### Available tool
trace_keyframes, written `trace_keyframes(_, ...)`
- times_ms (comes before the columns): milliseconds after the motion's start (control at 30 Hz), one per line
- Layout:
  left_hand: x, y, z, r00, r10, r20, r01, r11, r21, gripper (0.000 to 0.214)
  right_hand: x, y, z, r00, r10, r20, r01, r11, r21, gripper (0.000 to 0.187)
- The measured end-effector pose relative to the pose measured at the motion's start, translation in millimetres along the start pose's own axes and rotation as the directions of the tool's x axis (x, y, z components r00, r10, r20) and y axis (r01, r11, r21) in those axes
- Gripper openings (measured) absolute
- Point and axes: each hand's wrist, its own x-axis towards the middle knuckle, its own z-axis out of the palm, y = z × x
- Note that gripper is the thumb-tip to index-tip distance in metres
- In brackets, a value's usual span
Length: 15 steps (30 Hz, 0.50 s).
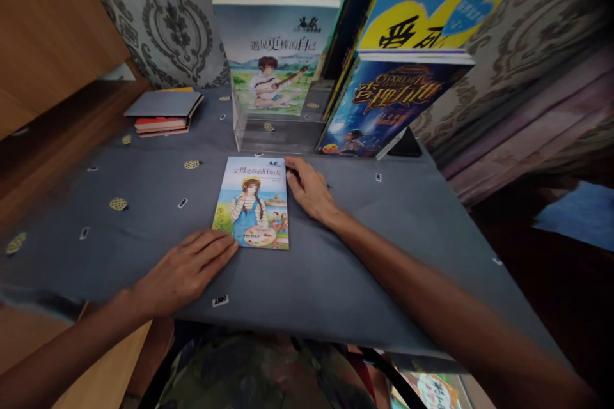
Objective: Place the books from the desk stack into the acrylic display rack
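Observation:
A thin picture book (252,202) with a girl in blue overalls on its cover lies flat on the grey tablecloth (364,249). My left hand (189,268) rests flat on the cloth, fingers stretched out, its fingertips touching the book's lower left corner. At the book's upper right edge, my right hand (309,190) lies with its fingers on the cloth beside the cover. Neither hand holds anything.
Behind the book, a clear stand (278,131) holds an upright book with a guitar player (274,54). More upright books (393,99) lean at the right. A small stack of books (163,114) lies at the back left. Patterned wallpaper behind; table edge close to me.

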Motion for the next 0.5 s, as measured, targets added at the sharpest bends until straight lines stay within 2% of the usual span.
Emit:
trace_keyframes(133,-9.4,-7.3,-5.5,0.998,-0.056,-0.016,0.056,0.998,-0.001,0.053,-0.6,-7.5,-2.9,1.0,-0.019,0.011,0.02,0.996,-0.093,0.037)
trace_keyframes(233,-8.6,-9.3,-6.4,0.995,-0.092,-0.046,0.09,0.995,-0.038,0.053,-1.8,-23.4,-1.1,0.985,-0.168,0.039,0.172,0.97,-0.173,0.031)
trace_keyframes(267,-7.5,-9.5,-6.1,0.993,-0.096,-0.062,0.093,0.994,-0.054,0.052,-1.9,-31.1,1.2,0.968,-0.238,0.085,0.25,0.951,-0.18,0.029)
trace_keyframes(333,-4.9,-9.4,-5.6,0.991,-0.101,-0.083,0.094,0.992,-0.08,0.049,-0.7,-48.9,9.4,0.9,-0.37,0.233,0.407,0.903,-0.14,0.03)
trace_keyframes(433,-2.3,-8.7,-5.5,0.989,-0.115,-0.098,0.105,0.99,-0.098,0.044,6.2,-73.6,28.5,0.787,-0.463,0.409,0.541,0.836,-0.095,0.032)
trace_keyframes(500,-2.2,-8.2,-4.9,0.986,-0.128,-0.11,0.117,0.988,-0.1,0.041,14.4,-84.0,41.5,0.775,-0.453,0.44,0.547,0.83,-0.11,0.034)
